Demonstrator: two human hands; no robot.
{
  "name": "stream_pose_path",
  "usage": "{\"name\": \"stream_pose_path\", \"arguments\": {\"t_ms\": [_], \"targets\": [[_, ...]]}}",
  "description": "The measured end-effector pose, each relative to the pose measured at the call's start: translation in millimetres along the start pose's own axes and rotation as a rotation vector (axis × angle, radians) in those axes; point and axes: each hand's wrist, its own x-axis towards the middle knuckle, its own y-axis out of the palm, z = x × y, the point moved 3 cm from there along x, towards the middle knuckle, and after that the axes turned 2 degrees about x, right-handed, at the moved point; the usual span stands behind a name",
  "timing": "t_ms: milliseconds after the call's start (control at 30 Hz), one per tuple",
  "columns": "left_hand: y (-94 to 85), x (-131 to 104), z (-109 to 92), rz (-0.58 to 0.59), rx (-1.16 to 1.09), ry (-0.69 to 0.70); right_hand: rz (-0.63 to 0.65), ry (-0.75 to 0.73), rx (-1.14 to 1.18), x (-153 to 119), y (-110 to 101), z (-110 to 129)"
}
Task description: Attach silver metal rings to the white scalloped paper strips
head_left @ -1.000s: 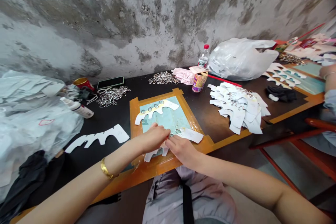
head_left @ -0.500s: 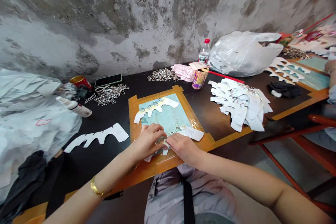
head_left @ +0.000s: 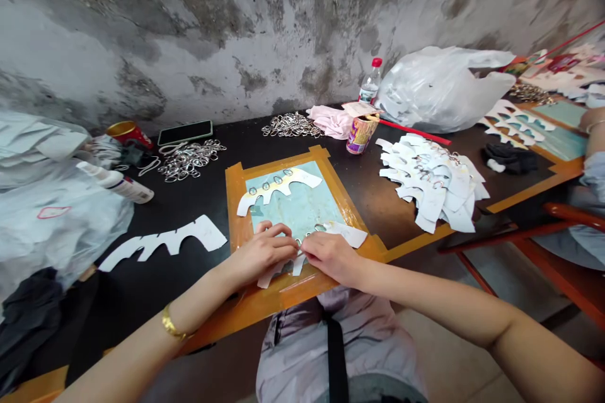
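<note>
My left hand is closed over the left half of a white cut-out piece, its bent fingers pressing near the notched edge. From the other side my right hand pinches at the same edge, where a small metal ring shows between the fingertips. Both hands partly hide the piece. Another oval ring sits on it just above my right hand. Farther up the light-blue sheet lies a second white cut-out piece with several oval rings along its yellowish upper edge.
Left of the taped mat is a bare white piece. Beyond it are a glue bottle, a ring pile and a phone. Another ring pile, a paper cup and stacked white pieces stand farther right.
The view has shifted slightly. My fingers have drawn closer together at the ring, and my left hand lies flatter over the piece.
</note>
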Motion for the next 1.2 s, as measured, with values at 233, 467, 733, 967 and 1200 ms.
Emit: {"name": "stream_pose_path", "arguments": {"t_ms": [233, 467, 733, 967, 1200], "targets": [[0.8, -3.7, 0.4, 0.03, 0.103, 0.08, 0.078, -0.213, -0.073, -0.8, -7.5, 1.6], [0.2, 4.8, 8.8, -0.005, -0.017, -0.021, 0.269, -0.454, -0.193, 15.7, -23.8, -4.9], [6.3, 2.5, 9.2, -0.02, -0.09, -0.109, 0.292, -0.419, -0.107, 15.4, -24.2, -15.5], [12.7, -3.2, 3.4, -0.089, -0.123, -0.151, 0.384, -0.197, 0.205, 26.4, -31.8, -22.9], [18.2, -8.8, 3.5, -0.064, -0.151, -0.167, 0.532, -0.313, 0.14, 59.4, -35.3, -27.6]]}}
